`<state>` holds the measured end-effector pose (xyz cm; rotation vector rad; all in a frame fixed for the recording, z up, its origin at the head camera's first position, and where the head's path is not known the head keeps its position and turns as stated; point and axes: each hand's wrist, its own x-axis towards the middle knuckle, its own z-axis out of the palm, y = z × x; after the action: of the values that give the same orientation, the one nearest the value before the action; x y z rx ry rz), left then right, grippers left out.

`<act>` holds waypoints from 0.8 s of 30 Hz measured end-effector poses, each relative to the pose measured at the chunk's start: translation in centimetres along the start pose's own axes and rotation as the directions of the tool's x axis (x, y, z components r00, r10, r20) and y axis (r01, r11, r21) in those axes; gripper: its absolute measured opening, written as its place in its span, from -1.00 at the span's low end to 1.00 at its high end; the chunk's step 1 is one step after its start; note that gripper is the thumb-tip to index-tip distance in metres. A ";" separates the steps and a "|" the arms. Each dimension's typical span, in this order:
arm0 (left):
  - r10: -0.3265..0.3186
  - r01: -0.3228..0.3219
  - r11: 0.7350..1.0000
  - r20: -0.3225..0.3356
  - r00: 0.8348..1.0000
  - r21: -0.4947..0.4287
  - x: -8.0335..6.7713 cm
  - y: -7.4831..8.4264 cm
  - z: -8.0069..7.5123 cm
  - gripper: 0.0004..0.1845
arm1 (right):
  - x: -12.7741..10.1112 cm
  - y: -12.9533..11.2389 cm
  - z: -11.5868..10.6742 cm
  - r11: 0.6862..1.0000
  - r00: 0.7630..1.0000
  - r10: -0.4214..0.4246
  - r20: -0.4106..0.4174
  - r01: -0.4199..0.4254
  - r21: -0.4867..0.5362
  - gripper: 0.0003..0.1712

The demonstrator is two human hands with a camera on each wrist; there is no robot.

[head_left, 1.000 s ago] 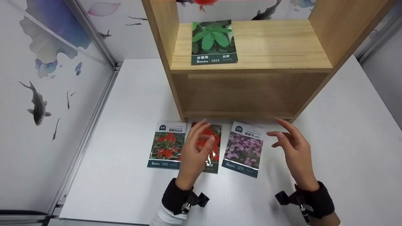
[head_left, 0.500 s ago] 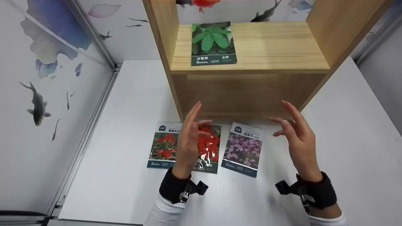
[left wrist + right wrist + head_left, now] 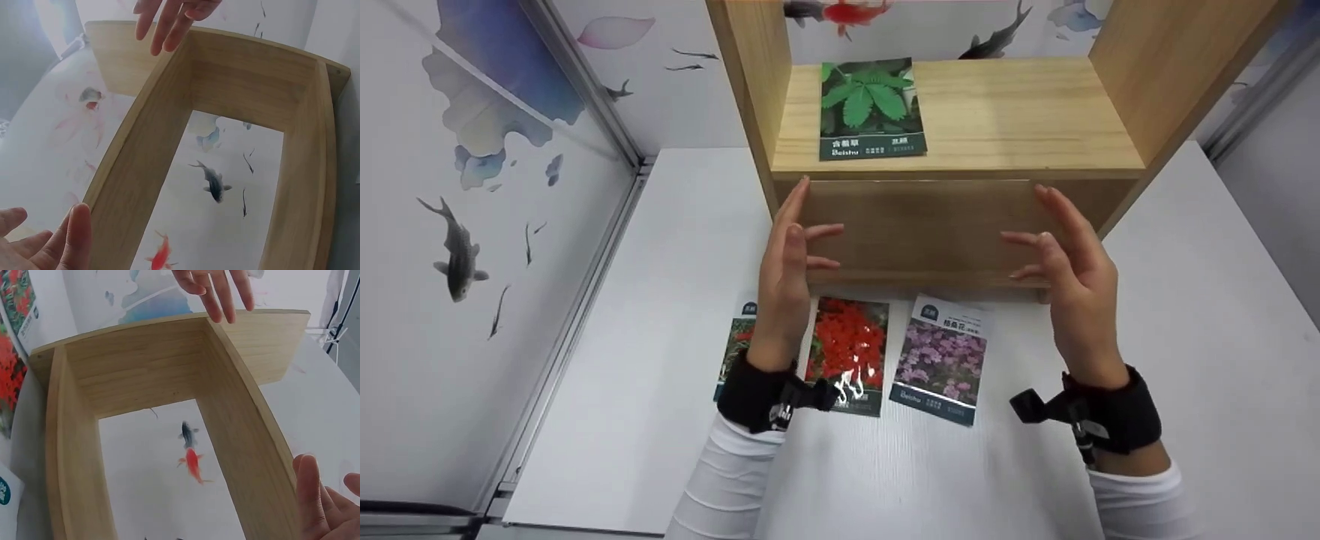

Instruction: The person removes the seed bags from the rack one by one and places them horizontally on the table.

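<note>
Both hands are raised with fingers straight and spread, palms facing each other, holding nothing. The left hand (image 3: 786, 259) stands at the left front edge of the wooden shelf (image 3: 960, 225), the right hand (image 3: 1069, 270) near its right front edge, as if to take it by the sides; whether they touch it, I cannot tell. Below the wrists three flower seed packets (image 3: 851, 352) lie on the white counter (image 3: 1185, 337); beyond the fingertips, a green leaf packet (image 3: 870, 109) rests on the shelf board.
</note>
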<state>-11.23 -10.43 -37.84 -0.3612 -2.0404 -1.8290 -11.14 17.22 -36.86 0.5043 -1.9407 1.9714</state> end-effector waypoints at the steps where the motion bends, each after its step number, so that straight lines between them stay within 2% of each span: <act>1: -0.011 0.011 1.000 -0.002 1.000 0.000 0.3 0.0 -0.1 -0.20 | 0.3 -0.2 0.2 1.000 1.000 -0.004 -0.002 0.004 0.013 -0.48; 5: -0.046 0.046 0.998 0.000 0.999 0.031 1.4 0.1 -0.3 -0.14 | 1.5 -0.7 0.6 0.999 1.000 -0.011 -0.012 0.012 0.039 -0.48; 9: -0.078 0.078 0.996 0.007 0.997 0.042 2.3 0.0 -0.5 -0.08 | 2.6 -0.8 0.7 1.000 0.999 0.019 -0.027 -0.018 0.025 -0.48; 10: -0.089 0.088 0.995 0.012 0.996 0.040 2.5 0.1 -0.5 -0.06 | 2.9 -0.8 0.8 1.000 0.999 0.024 -0.028 -0.024 0.004 -0.48; 13: -0.117 0.117 0.993 0.030 0.993 0.024 3.1 0.9 -0.7 -0.21 | 3.6 -0.7 1.1 0.994 0.999 0.036 -0.010 -0.037 -0.107 -0.47; 18: -0.193 0.192 0.981 0.042 0.980 0.032 3.8 2.9 -1.1 -0.44 | 4.8 -0.4 1.5 0.964 0.997 0.060 0.050 -0.045 -0.262 -0.46; 20: -0.222 0.220 0.974 0.046 0.974 0.047 4.1 3.1 -1.3 -0.46 | 5.4 -0.1 1.5 0.953 0.995 0.087 0.055 -0.067 -0.295 -0.45; 24: -0.260 0.255 0.963 0.053 0.964 0.089 5.1 2.3 -1.7 -0.47 | 6.6 0.5 1.3 0.923 0.989 0.138 0.058 -0.108 -0.368 -0.44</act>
<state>-14.62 -12.12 -33.39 -0.1380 -2.2904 -1.8932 -17.17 15.85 -34.25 0.3766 -2.3737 1.6184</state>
